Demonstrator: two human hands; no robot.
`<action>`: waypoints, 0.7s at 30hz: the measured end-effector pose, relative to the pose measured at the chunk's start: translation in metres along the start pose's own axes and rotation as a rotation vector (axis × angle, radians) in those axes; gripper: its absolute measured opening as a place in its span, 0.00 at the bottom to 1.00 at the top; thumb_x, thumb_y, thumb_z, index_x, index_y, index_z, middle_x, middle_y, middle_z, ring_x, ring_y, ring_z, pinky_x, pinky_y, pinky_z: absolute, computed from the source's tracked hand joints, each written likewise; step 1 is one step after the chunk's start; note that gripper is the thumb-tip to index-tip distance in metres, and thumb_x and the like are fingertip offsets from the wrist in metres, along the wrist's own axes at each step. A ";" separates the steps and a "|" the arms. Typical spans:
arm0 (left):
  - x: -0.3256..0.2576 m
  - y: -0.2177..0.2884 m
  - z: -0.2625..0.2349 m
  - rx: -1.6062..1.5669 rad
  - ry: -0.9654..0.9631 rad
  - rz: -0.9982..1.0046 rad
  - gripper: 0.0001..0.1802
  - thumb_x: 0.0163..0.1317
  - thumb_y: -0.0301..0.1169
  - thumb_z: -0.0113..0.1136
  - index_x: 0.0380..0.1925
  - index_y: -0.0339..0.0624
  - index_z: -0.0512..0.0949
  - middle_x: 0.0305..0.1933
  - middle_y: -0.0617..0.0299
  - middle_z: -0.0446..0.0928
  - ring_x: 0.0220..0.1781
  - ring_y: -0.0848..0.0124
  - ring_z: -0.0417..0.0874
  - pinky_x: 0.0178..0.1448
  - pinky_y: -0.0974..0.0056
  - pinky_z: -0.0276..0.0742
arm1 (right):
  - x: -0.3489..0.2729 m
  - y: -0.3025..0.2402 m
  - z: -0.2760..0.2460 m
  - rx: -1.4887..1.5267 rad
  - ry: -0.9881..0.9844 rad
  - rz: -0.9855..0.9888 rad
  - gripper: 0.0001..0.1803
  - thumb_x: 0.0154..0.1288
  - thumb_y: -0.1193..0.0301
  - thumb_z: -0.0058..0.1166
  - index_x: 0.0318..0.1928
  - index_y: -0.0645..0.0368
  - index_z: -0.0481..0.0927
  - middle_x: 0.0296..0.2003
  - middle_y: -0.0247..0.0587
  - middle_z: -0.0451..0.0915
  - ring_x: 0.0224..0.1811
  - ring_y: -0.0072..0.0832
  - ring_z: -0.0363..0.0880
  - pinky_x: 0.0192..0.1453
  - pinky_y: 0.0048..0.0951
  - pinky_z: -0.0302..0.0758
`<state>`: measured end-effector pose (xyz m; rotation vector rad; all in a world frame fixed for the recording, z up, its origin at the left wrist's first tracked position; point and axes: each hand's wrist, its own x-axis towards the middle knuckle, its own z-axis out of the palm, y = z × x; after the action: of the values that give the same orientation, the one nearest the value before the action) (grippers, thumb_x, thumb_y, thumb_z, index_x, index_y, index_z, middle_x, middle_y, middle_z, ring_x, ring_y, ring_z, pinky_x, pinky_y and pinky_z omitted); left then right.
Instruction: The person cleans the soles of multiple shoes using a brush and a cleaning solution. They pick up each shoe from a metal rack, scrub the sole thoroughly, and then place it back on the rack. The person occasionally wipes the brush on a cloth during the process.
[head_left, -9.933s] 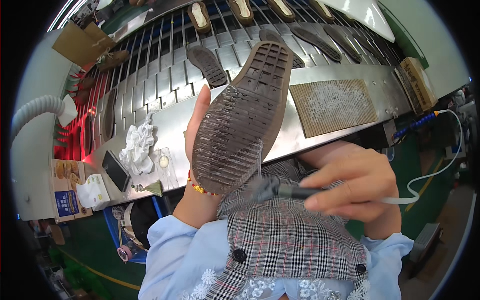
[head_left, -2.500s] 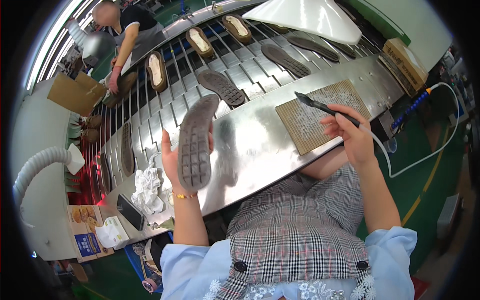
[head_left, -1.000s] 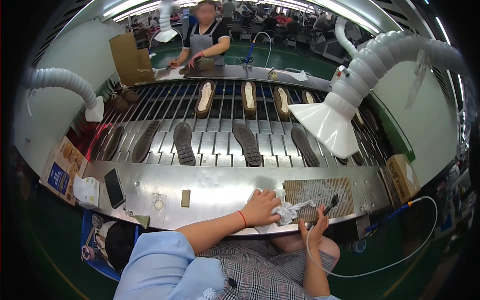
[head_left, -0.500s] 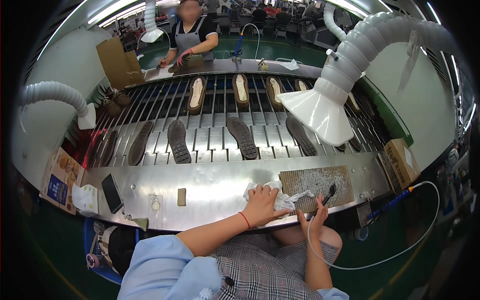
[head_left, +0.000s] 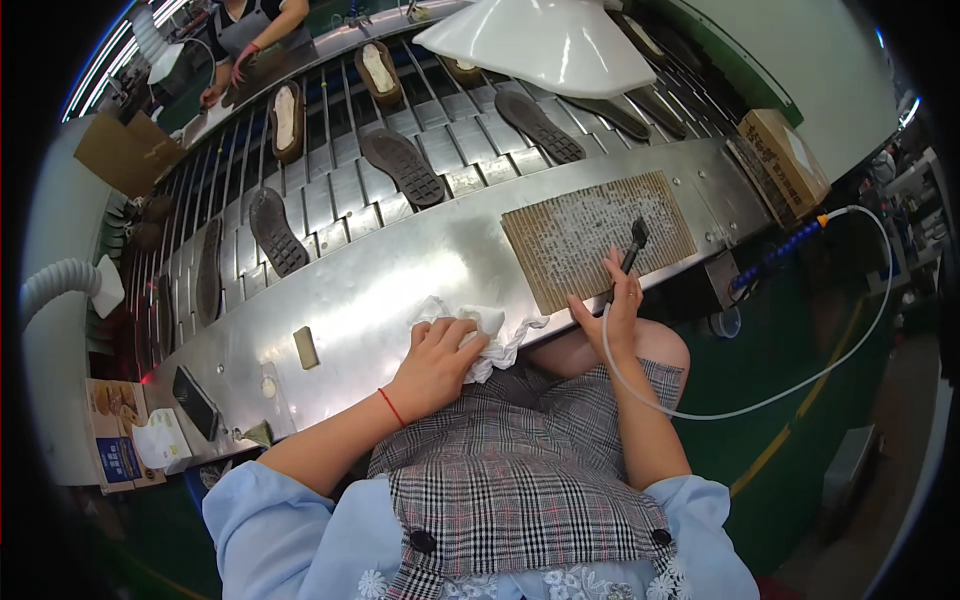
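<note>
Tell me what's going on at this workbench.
A person's left hand grips a crumpled white cloth at the near edge of the metal bench. Their right hand holds a black brush, its head over a ridged brown board. Dark shoe soles lie on the slats beyond, and a co-worker is across the line.

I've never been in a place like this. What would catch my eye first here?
Probably the big white hood at the top of the picture, hanging over a metal conveyor where dark shoe soles lie. Nearer, the right hand holds a black brush over a ridged board, while the left hand clutches a crumpled white wad at the bench's front edge.
</note>
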<state>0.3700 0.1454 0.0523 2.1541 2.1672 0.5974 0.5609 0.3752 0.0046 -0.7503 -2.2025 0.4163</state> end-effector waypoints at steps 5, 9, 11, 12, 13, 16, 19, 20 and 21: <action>0.065 -0.024 0.015 0.039 0.142 -0.061 0.21 0.52 0.23 0.54 0.49 0.45 0.75 0.53 0.55 0.73 0.57 0.56 0.71 0.59 0.51 0.60 | 0.006 0.005 0.003 -0.037 0.088 0.031 0.42 0.49 0.64 0.71 0.63 0.59 0.65 0.68 0.54 0.67 0.68 0.51 0.65 0.73 0.50 0.53; 0.122 -0.045 0.023 0.082 0.220 -0.116 0.18 0.54 0.23 0.54 0.47 0.46 0.74 0.51 0.57 0.73 0.55 0.58 0.72 0.57 0.52 0.61 | 0.014 0.014 0.001 0.035 0.157 0.105 0.39 0.49 0.71 0.71 0.62 0.60 0.66 0.66 0.57 0.68 0.65 0.53 0.68 0.69 0.48 0.60; 0.100 -0.033 0.021 0.016 0.168 -0.095 0.17 0.54 0.24 0.55 0.46 0.46 0.75 0.50 0.57 0.73 0.55 0.57 0.72 0.56 0.52 0.61 | 0.010 0.015 -0.002 0.043 0.148 0.096 0.39 0.49 0.71 0.71 0.62 0.60 0.66 0.67 0.57 0.68 0.65 0.52 0.67 0.70 0.48 0.59; 0.083 -0.024 0.017 -0.010 0.147 -0.080 0.17 0.54 0.24 0.55 0.46 0.46 0.75 0.50 0.57 0.73 0.55 0.57 0.72 0.56 0.52 0.61 | 0.010 0.017 -0.002 0.050 0.151 0.087 0.39 0.49 0.71 0.70 0.62 0.60 0.66 0.67 0.58 0.67 0.65 0.52 0.67 0.70 0.48 0.59; 0.059 -0.011 0.008 -0.027 0.098 -0.057 0.16 0.54 0.24 0.56 0.45 0.47 0.75 0.49 0.57 0.74 0.53 0.57 0.73 0.55 0.51 0.61 | 0.008 0.016 -0.003 0.044 0.149 0.112 0.39 0.50 0.71 0.70 0.62 0.60 0.66 0.67 0.57 0.67 0.65 0.52 0.67 0.70 0.48 0.59; -0.012 0.000 -0.005 -0.053 -0.033 -0.046 0.22 0.53 0.24 0.57 0.51 0.49 0.76 0.56 0.57 0.74 0.56 0.59 0.73 0.59 0.51 0.58 | 0.009 0.015 -0.004 0.050 0.159 0.135 0.38 0.50 0.73 0.69 0.62 0.61 0.65 0.68 0.57 0.66 0.66 0.52 0.66 0.71 0.48 0.58; -0.003 -0.004 -0.010 -0.056 -0.033 -0.063 0.21 0.52 0.22 0.58 0.48 0.47 0.77 0.52 0.56 0.74 0.57 0.56 0.71 0.61 0.50 0.58 | 0.006 0.007 -0.003 0.077 0.124 0.172 0.39 0.49 0.74 0.69 0.62 0.61 0.65 0.68 0.55 0.66 0.67 0.52 0.65 0.73 0.48 0.55; 0.010 -0.007 -0.008 -0.046 -0.006 -0.071 0.20 0.53 0.23 0.58 0.49 0.47 0.76 0.52 0.56 0.74 0.58 0.56 0.71 0.61 0.49 0.58 | 0.006 0.006 -0.002 0.068 0.120 0.171 0.39 0.49 0.75 0.69 0.62 0.60 0.65 0.69 0.53 0.66 0.67 0.49 0.65 0.72 0.45 0.57; 0.027 -0.015 -0.004 -0.036 0.024 -0.074 0.20 0.54 0.23 0.58 0.49 0.47 0.76 0.52 0.56 0.74 0.58 0.56 0.71 0.61 0.49 0.58 | 0.006 0.005 -0.001 0.053 0.122 0.169 0.38 0.49 0.76 0.68 0.62 0.60 0.65 0.69 0.51 0.66 0.67 0.46 0.66 0.71 0.43 0.58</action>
<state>0.3531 0.1710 0.0582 2.0499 2.2184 0.6555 0.5597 0.3829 0.0061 -0.9126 -2.0148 0.4982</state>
